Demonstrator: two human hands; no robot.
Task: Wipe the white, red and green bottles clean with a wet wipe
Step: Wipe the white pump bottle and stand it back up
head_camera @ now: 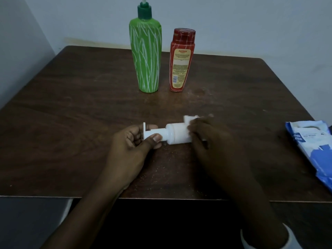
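**Wiping the white bottle, held sideways over the table**

Pinching the pump neck of the white bottle with the left hand: thumb on the near side of the neck, forefinger on the far side, other fingers curled behind the flat pump head. Holding that bottle on its side, low over the dark wooden table, pump end to the left, base to the right. Cannot tell whether resting on the tabletop or held just above it.

Covering the base end of the white bottle with the right hand, fingers curled round it and pressing a white wet wipe against the plastic. Only a folded corner of the wipe showing, poking out at the far side of the white bottle, beside the fingertips. Wearing a white bangle on the right wrist, well nearer the camera than the white bottle.

Standing upright well behind the white bottle: a tall green bottle with white streaks and a dark green pump, slightly to the left, and a shorter red bottle with a red cap, straight behind, label towards the camera. Near each other, not touching.

Lying flat far to the right of the white bottle: a blue-and-white wipes pack, partly cut off by the frame edge.

Scattered on the near side of the white bottle: pale specks on the wood.
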